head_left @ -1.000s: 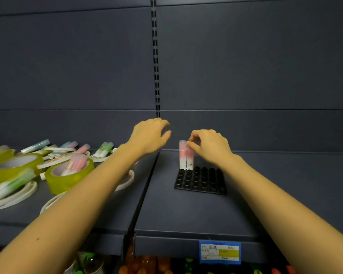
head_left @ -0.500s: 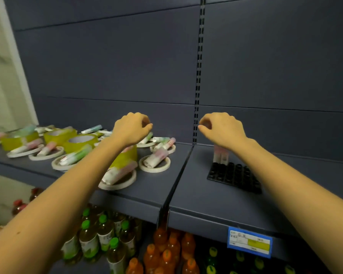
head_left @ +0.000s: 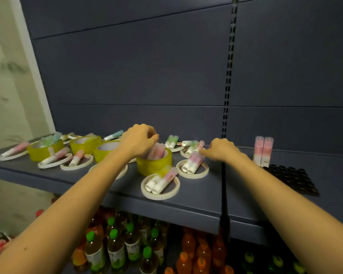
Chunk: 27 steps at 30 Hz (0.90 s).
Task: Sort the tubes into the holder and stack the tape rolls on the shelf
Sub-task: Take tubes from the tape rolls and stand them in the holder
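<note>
Fronting dark panels (head_left: 127, 66), the shelf (head_left: 196, 196) meets a pale, possibly papered wall (head_left: 6, 76).

Green-capped bottles (head_left: 95, 252), orange bottles (head_left: 186, 262) beside them; pale wall (head_left: 8, 86)

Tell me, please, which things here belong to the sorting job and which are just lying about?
Job: black holder, upright pink tubes, loose tubes, yellow tape rolls, white tape rolls.
Lying about: green-capped bottles, orange bottles below the shelf.
</note>
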Available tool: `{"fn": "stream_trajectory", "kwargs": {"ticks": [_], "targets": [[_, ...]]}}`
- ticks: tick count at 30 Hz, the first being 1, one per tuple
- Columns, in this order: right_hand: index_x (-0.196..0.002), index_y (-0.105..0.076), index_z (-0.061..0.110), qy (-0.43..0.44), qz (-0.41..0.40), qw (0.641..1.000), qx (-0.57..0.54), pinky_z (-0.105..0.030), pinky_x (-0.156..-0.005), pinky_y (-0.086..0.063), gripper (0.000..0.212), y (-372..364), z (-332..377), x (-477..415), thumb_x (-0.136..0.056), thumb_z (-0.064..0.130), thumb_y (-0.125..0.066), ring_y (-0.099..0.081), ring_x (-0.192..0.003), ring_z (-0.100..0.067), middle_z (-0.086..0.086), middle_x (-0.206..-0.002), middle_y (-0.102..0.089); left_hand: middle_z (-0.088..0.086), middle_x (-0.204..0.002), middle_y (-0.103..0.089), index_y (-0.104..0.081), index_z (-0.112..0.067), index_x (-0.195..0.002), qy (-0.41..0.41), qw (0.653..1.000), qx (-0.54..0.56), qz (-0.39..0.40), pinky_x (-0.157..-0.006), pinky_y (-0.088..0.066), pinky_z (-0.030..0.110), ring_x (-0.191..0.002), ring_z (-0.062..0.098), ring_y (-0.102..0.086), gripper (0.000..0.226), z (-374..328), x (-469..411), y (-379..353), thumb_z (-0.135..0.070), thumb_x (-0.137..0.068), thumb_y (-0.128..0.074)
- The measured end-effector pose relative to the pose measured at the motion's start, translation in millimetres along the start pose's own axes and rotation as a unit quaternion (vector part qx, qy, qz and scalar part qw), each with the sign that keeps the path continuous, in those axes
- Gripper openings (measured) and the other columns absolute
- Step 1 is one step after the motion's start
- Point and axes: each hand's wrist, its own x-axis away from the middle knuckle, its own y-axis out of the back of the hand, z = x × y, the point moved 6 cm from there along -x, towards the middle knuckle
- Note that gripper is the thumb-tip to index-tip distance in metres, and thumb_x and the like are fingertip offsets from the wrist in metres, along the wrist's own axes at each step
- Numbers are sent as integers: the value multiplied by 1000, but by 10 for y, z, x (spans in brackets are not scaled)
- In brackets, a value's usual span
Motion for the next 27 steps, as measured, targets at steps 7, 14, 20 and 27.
{"fn": "stream_trajectory", "kwargs": {"ticks": [7, 14, 20, 27], "targets": [[-60, -34, 21, -99, 38, 989, -100, -27, -53, -28, 45, -316, 27, -61, -81, 54, -57, -37, -62, -17, 0, -65, -35, 4, -106, -69, -66, -18, -104, -96, 994, 33, 27, -82, -53, 41, -96, 27, -62, 28, -72, -155, -246, -35, -93, -48], [-81, -55, 8, -136, 13, 935, -329, -24, -56, -43, 26, -221, 32, 19, -84, 31, -67, -52, -58, -15, -7, -71, -56, 1, -87, -67, -67, -16, -98, -166, 982, 72, 51, -69, -48, 30, -85, 22, -63, 24, -280, -178, -481, -30, -92, -48], [-73, -59, 19, -111, -125, 926, -337, -19, -54, -43, 16, 203, -98, 221, -85, 26, -66, -65, -72, -13, -3, -86, -67, 4, -73, -58, -55, -13, -67, -161, 985, 7, 60, -68, -40, 31, -74, 26, -57, 38, -680, -268, -768, -44, -88, -51], [-79, -63, 19, -82, -176, 932, -305, -30, -88, -49, 11, 496, -241, 547, -85, 28, -67, -69, -90, -17, -2, -92, -71, 4, -90, -62, -53, -16, -84, -163, 978, -21, 126, -65, -38, 30, -90, 27, -60, 36, -926, -340, -1065, -50, -79, -62]]}}
